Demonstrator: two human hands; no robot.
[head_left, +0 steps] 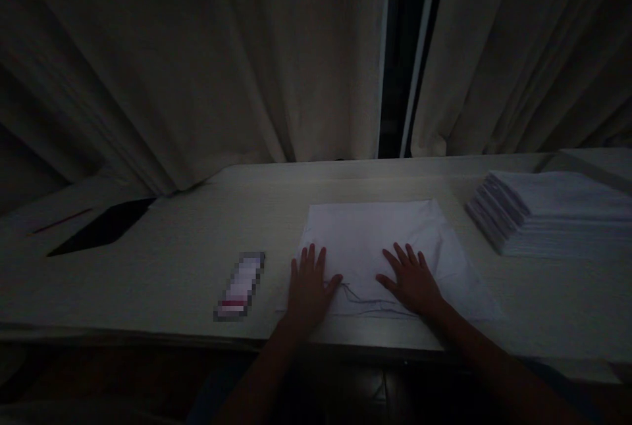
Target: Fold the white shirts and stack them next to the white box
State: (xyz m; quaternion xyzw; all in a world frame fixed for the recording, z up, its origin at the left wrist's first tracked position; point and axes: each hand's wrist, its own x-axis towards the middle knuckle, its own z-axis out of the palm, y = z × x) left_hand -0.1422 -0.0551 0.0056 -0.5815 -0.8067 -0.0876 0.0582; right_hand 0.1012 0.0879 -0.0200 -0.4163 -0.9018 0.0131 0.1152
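A white cloth (372, 231) lies spread on the table before me, with loose threads and creases along its near edge. My left hand (311, 287) rests flat on the cloth's left side, fingers apart. On the right part of the cloth, my right hand (412, 280) lies palm down with its fingers spread. Neither hand grips anything. The cloth's right side is somewhat wrinkled, and its near right corner reaches past my right forearm.
A stack of folded white cloths (557, 214) stands on the right of the pale table (197, 227). Left of my left hand lies a blurred-out phone-like object (241, 285). Farther left are a dark flat sheet (106, 224) and a thin reddish stick (62, 221). Curtains (296, 56) hang behind.
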